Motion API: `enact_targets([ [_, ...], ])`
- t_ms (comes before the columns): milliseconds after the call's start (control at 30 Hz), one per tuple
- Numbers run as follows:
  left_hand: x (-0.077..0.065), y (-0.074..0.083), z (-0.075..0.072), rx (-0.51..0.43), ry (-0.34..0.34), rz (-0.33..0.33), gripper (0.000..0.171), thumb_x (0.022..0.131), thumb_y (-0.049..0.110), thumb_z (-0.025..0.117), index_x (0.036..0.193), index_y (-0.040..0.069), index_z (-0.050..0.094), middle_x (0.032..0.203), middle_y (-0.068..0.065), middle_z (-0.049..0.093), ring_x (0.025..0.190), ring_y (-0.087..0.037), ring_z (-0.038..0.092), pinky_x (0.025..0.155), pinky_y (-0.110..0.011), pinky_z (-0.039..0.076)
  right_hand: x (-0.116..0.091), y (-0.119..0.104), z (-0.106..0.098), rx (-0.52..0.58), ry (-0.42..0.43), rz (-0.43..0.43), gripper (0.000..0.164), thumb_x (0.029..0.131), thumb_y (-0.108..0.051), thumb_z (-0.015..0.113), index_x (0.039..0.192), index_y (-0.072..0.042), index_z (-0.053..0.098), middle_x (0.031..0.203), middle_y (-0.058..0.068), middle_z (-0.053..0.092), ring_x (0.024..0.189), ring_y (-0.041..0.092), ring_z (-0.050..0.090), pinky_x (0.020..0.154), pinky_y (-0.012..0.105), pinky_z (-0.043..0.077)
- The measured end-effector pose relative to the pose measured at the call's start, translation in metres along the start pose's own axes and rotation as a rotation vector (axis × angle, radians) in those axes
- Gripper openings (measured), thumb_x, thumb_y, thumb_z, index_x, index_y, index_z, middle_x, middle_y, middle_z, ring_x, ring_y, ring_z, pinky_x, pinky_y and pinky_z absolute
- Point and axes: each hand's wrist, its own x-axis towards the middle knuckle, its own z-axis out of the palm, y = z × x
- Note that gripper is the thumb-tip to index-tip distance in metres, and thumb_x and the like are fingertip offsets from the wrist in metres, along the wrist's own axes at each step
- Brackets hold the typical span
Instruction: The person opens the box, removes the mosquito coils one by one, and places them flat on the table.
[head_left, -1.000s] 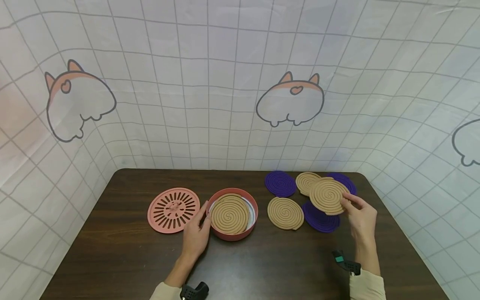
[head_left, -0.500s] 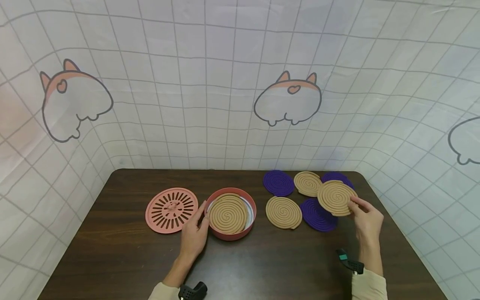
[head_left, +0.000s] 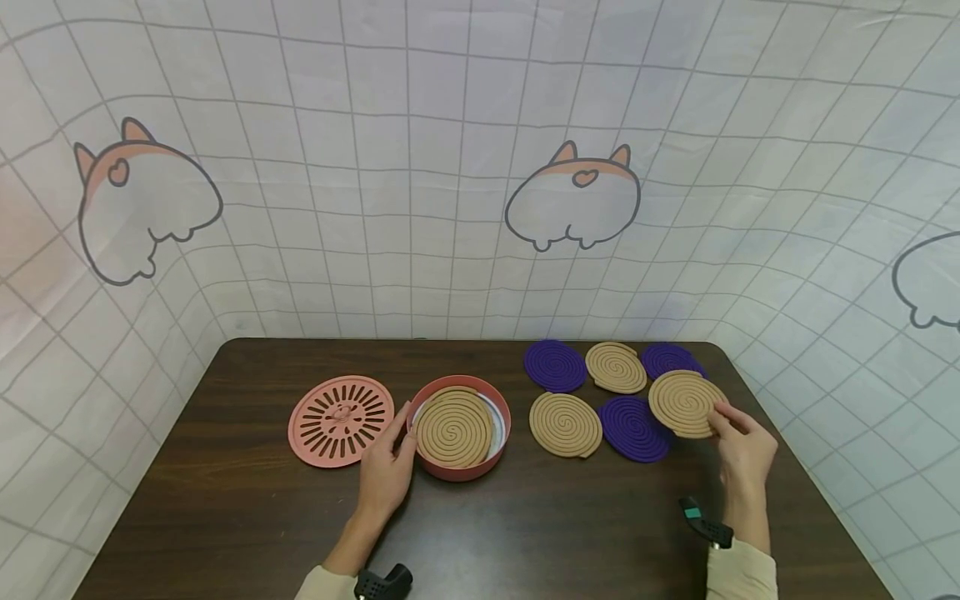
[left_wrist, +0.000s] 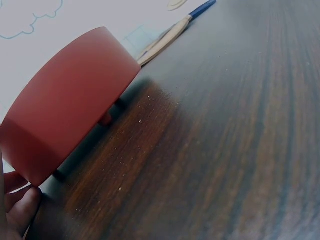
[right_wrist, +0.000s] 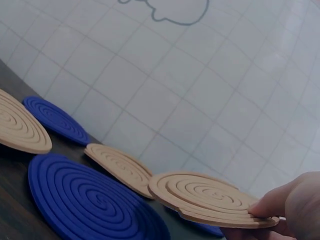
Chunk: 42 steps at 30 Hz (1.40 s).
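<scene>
In the head view my right hand [head_left: 746, 446] pinches a tan mosquito coil [head_left: 684, 403] by its right edge, thumb on top. That coil is raised and tilted, overlapping a purple coil [head_left: 670, 362] behind it. The right wrist view shows the thumb [right_wrist: 272, 202] pressing on the held coil [right_wrist: 210, 195]. My left hand [head_left: 386, 475] rests its fingers and thumb against the left side of a round red mosquito coil holder [head_left: 459, 475]. Inside the holder lies a tan coil [head_left: 453, 427]. Small feet under the holder [left_wrist: 75, 90] show in the left wrist view.
Left of the holder lies a pink slotted lid [head_left: 341, 421], flat on the dark wooden table [head_left: 525, 533]. To the right lie tan coils [head_left: 566, 425] and purple coils [head_left: 635, 429], close together or touching. A grid-patterned cloth [head_left: 420, 167] stands behind the table.
My right hand has drawn the held coil to the right, uncovering more of the purple coil at the front and the tan one behind. The left hand stays at the holder.
</scene>
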Motion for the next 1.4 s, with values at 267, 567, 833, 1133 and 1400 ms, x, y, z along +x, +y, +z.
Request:
enact_targets([
  [267, 0.0, 0.001, -0.001, -0.003, 0.008, 0.003, 0.045, 0.098, 0.015, 0.059, 0.143, 0.014, 0.058, 0.142, -0.007, 0.061, 0.129, -0.026, 0.059, 0.099, -0.051, 0.051, 0.006, 0.008, -0.008, -0.002, 0.047, 0.029, 0.029, 0.09, -0.006, 0.07, 0.118, 0.0, 0.072, 0.078, -0.013, 0.063, 0.062, 0.003, 0.061, 0.055, 0.019, 0.053],
  [567, -0.001, 0.0, -0.001, 0.004, 0.001, -0.003, 0.045, 0.099, 0.015, 0.058, 0.144, 0.015, 0.057, 0.142, -0.007, 0.061, 0.128, -0.026, 0.06, 0.098, -0.051, 0.051, 0.007, 0.012, -0.015, 0.029, 0.059, 0.05, 0.023, 0.09, -0.002, 0.068, 0.112, -0.002, 0.073, 0.078, -0.013, 0.061, 0.063, 0.002, 0.062, 0.055, 0.02, 0.055],
  [833, -0.001, 0.0, 0.0, -0.005, -0.003, -0.008, 0.045, 0.099, 0.015, 0.058, 0.144, 0.015, 0.057, 0.143, -0.006, 0.06, 0.127, -0.025, 0.061, 0.097, -0.051, 0.052, 0.011, 0.016, -0.02, 0.066, 0.089, 0.08, 0.019, 0.089, 0.0, 0.069, 0.105, -0.006, 0.076, 0.086, -0.008, 0.058, 0.059, 0.001, 0.062, 0.052, 0.02, 0.054],
  [1133, -0.001, 0.0, 0.0, 0.006, 0.004, -0.004, 0.045, 0.099, 0.014, 0.057, 0.144, 0.015, 0.057, 0.142, -0.007, 0.061, 0.123, -0.025, 0.063, 0.094, -0.05, 0.053, 0.012, 0.021, -0.021, -0.033, 0.078, 0.097, 0.017, 0.09, -0.004, 0.068, 0.106, -0.006, 0.074, 0.079, -0.013, 0.058, 0.058, 0.0, 0.06, 0.054, 0.019, 0.055],
  [1400, 0.0, -0.001, 0.001, 0.013, 0.012, 0.006, 0.045, 0.099, 0.015, 0.057, 0.144, 0.014, 0.057, 0.142, -0.008, 0.061, 0.124, -0.026, 0.062, 0.095, -0.051, 0.053, 0.01, 0.025, -0.021, -0.321, 0.091, 0.01, 0.038, 0.091, -0.012, 0.067, 0.124, 0.007, 0.066, 0.078, -0.012, 0.054, 0.049, -0.002, 0.056, 0.049, 0.017, 0.051],
])
